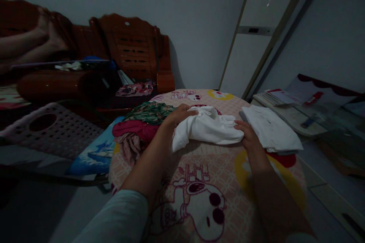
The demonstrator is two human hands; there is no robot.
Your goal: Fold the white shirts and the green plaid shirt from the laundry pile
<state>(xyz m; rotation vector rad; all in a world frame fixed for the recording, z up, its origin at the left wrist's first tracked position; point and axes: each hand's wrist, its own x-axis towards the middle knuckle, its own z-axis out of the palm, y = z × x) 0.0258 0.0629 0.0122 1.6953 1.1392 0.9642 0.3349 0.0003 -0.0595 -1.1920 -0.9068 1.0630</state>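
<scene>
A white garment (209,127), bunched and partly folded, lies across the middle of the round table. My left hand (182,114) grips its upper left part, fingers closed on the cloth. At its right end my right hand (245,133) pinches the edge of the same garment. Just right of that hand rests a folded stack of white clothing (269,127). By my left forearm is a heap with a green patterned cloth (151,112), a dark red cloth (135,130) and a dusty pink cloth (129,146).
A cartoon-print tablecloth (211,159) covers the table. Left of it stand a woven chair (57,129) with a blue cushion (97,150) and a wooden sofa (128,41), where a person's bare legs (34,40) rest. On the right is a side table (299,121) with papers.
</scene>
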